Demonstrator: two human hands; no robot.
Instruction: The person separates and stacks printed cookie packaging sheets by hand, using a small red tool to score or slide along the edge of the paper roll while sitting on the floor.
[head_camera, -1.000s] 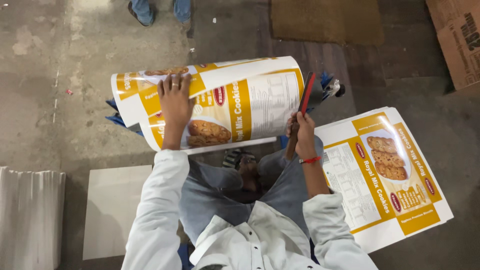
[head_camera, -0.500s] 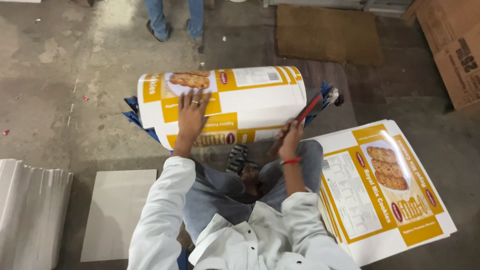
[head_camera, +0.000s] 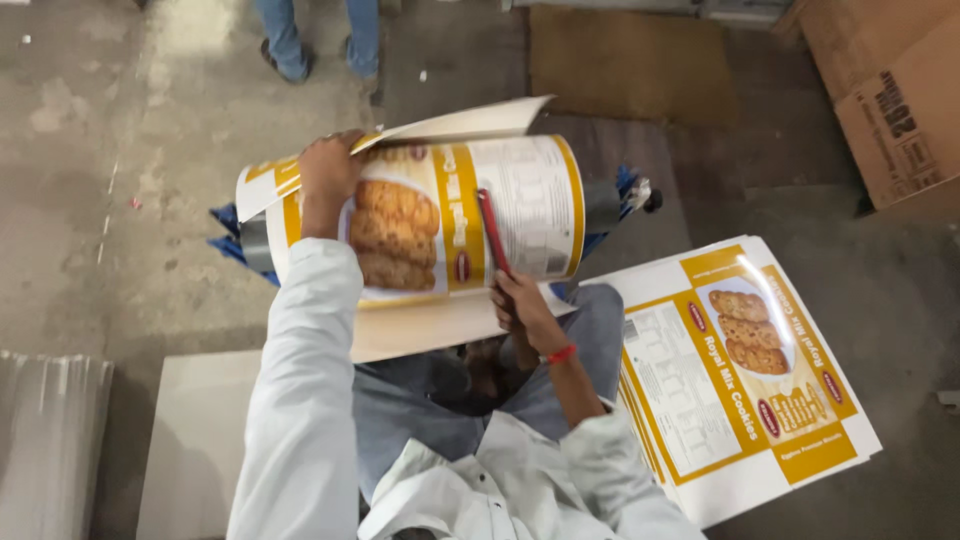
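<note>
My left hand (head_camera: 328, 172) now pinches top edge of printed cookie carton sheet (head_camera: 450, 215), rolled over roller; flap lifted since half-second ago. Right hand (head_camera: 520, 305), just below sheet, grips red stick (head_camera: 492, 230) pressed against print. Flat carton stack (head_camera: 740, 370) right of it.

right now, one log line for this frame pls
left hand: on rolled printed sheet | right hand: holds red tool against sheet | flat sheet stack: at right

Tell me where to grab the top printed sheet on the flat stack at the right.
Take the top sheet by its outer right corner, coming from the open floor side. That edge hangs clear of the stack below, while the near left edge is crowded by the person's knee and right hand.
</note>
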